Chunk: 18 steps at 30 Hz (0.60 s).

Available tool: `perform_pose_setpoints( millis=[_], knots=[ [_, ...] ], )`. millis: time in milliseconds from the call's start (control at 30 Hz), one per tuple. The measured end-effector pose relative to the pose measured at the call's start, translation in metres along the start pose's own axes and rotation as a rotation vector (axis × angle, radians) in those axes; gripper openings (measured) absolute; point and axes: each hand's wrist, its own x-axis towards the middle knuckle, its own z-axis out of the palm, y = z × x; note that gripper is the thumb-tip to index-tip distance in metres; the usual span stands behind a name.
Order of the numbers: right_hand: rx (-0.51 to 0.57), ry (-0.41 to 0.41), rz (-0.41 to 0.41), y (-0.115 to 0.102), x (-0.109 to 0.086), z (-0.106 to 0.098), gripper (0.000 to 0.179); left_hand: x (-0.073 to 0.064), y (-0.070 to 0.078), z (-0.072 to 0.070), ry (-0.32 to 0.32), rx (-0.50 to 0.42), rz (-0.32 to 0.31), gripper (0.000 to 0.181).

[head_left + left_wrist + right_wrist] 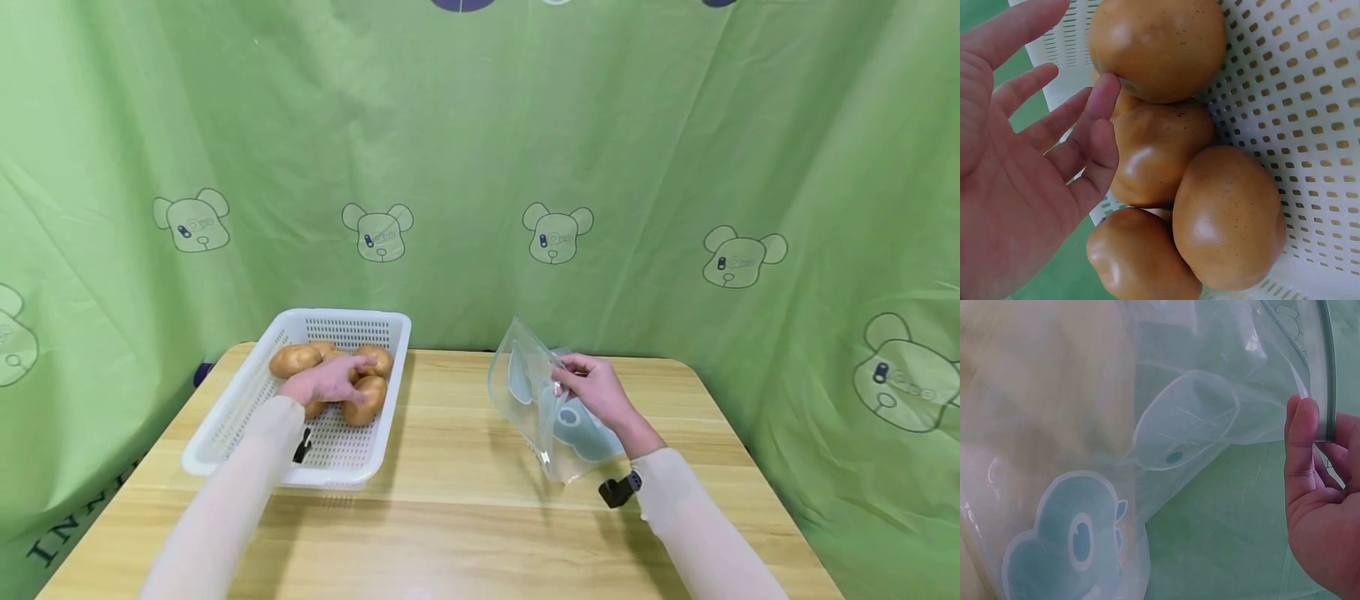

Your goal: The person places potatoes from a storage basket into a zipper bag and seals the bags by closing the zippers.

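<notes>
My left hand [326, 382] is over the white plastic basket [322, 477], its fingers spread above several brown potatoes [366, 403]. In the left wrist view that hand [1016, 162] has an uncurled thumb and bent fingers close to the upper potato [1160, 47], with nothing gripped. To the right, my right hand [596, 392] pinches the top edge of a clear zip bag [525, 421], which stands tilted over the table with its mouth parted. Thumb and fingers of the right hand [1322, 494] meet at the bag's zip strip, beside a blue cloud-like print [1060, 537].
The wooden table [442, 533] carries the basket on the left and the bag on the right. A green curtain [465, 125] with bear-head outlines hangs right behind the table and down both sides. A small black camera [618, 490] sits at the right wrist.
</notes>
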Motion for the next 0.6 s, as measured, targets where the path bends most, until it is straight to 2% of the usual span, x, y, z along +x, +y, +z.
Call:
perform_pose_setpoints(
  millis=[133, 267, 467, 600],
  knots=[
    [-0.028, -0.009, -0.004, -0.013, -0.007, 0.002, 0.029, -0.003, -0.002, 0.000, -0.046, 0.057, -0.012, 0.064],
    [-0.038, -0.009, 0.006, -0.014, -0.008, 0.002, 0.029, -0.005, -0.004, 0.001, -0.056, 0.099, -0.034, 0.068],
    [0.011, -0.002, 0.035, 0.006, 0.001, 0.002, 0.033, -0.006, -0.006, 0.004, -0.069, 0.098, -0.091, 0.074],
    [-0.011, 0.010, 0.044, 0.016, 0.004, 0.003, 0.034, -0.006, -0.006, 0.007, -0.069, 0.117, -0.125, 0.079]
  ],
)
